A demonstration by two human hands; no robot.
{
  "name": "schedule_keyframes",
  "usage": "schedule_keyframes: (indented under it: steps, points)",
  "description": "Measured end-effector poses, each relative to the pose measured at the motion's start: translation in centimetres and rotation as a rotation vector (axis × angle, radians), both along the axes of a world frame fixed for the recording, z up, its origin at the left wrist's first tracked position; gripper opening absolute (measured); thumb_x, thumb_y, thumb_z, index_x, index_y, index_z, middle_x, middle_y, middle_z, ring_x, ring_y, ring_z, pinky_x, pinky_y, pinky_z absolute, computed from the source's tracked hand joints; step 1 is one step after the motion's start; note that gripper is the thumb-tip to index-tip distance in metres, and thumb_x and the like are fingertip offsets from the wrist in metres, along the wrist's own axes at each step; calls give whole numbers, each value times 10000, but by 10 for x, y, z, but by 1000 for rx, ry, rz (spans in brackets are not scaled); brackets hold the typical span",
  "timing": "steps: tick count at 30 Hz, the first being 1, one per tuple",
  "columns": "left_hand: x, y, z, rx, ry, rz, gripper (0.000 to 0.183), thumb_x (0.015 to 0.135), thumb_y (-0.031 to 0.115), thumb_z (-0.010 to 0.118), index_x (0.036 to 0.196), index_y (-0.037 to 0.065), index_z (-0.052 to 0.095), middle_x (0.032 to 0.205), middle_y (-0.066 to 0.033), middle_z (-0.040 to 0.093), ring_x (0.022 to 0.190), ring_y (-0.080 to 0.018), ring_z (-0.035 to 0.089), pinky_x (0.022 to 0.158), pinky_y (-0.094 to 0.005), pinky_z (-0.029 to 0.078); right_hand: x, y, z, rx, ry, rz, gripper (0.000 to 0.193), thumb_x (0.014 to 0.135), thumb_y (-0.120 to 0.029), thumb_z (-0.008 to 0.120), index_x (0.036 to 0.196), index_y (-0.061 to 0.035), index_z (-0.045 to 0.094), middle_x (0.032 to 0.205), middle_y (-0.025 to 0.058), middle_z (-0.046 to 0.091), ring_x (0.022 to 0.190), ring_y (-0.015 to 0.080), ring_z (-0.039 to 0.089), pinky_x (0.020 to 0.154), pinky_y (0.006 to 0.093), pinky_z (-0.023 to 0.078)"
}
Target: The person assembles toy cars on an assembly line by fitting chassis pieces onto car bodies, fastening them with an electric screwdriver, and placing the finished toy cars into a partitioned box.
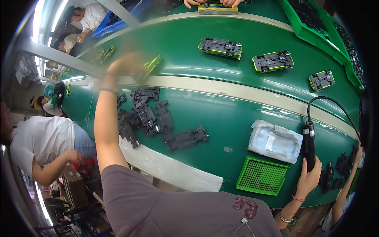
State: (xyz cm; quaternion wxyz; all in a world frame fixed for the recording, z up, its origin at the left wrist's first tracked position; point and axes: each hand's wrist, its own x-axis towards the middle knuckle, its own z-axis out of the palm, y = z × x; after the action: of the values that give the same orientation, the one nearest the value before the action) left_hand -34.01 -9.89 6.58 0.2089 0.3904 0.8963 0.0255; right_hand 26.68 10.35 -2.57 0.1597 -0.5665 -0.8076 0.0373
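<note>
My left hand (128, 65) reaches far out over the green conveyor and is smeared by motion, so its fingers do not show. Right beside it is a yellow-green toy car body (153, 65); whether the hand touches it I cannot make out. My right hand (310, 177) is wrapped round a black electric screwdriver (309, 142) with a cable at its top. Left of the screwdriver lies a pad wrapped in pale plastic (275, 141) with a hollow in its top. Black toy car chassis (145, 116) lie in a loose pile below my left hand.
Toy cars (220, 47) rest underside up on the belt, and more yellow-green bodies (104, 54) lie farther left. A green perforated tray (262, 175) sits near the front edge. Green bins (316, 23) of black parts line the far right. Another person's hands (213, 3) work opposite.
</note>
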Motion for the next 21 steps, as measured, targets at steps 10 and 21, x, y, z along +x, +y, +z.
schedule_keyframes:
  steps: [10,21]
  points:
    - [-10,98,-68,363,252,-198,435,773,279,665,1133,47,585,1002,-170,634,872,-277,621,800,-339,474,-1,-5,5,40,14,14,364,821,-268,616,1071,-19,529,953,106,551,882,300,540,727,376,425]
    - [-30,66,-36,19,122,-186,564,759,141,675,1284,109,471,1150,-143,590,943,-211,584,861,-316,443,-2,-3,6,27,35,32,359,810,-250,629,1067,-19,533,950,110,549,875,302,536,728,376,423]
